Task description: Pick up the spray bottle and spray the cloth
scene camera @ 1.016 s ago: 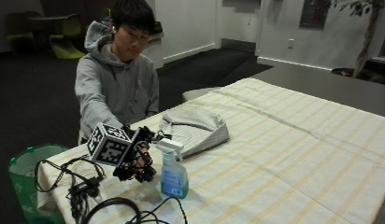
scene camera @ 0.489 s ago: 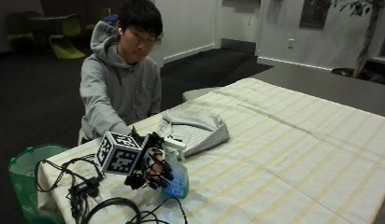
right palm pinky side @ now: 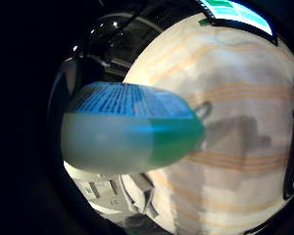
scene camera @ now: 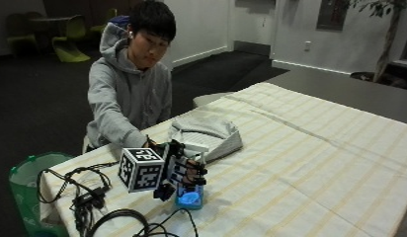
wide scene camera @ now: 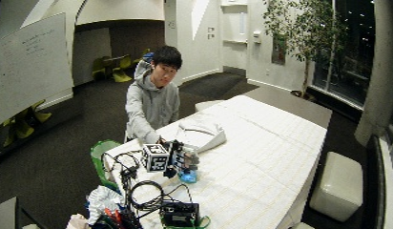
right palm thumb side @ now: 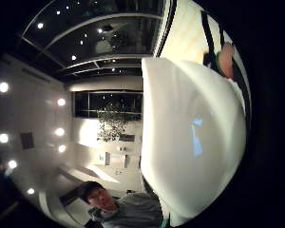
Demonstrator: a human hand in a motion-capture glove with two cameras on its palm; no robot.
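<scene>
Since half a second ago the gloved right hand (scene camera: pixel 181 170) has closed in on the spray bottle (scene camera: pixel 189 196) and tipped it: the bottle stood upright on the striped tabletop (scene camera: pixel 302 163) a second ago, and now its blue base faces the outside camera, held just above the tabletop near the person's edge. The fingers (scene camera: pixel 195 170) are curled round the bottle's upper part, which the hand hides. The little-finger palm view confirms how close the bottle is: its label and blue liquid (right palm pinky side: pixel 130 127) fill the middle, with the tabletop behind. In the thumb-side view a white rounded surface, probably the bottle's head (right palm thumb side: pixel 194 142), takes up most of the picture. The cloth (scene camera: pixel 207 131), a folded grey-white bundle, lies on the tabletop just beyond the hand, towards the person. By my reading the pick-up is done or nearly so; what remains is to aim the nozzle at the cloth and squeeze the trigger.
</scene>
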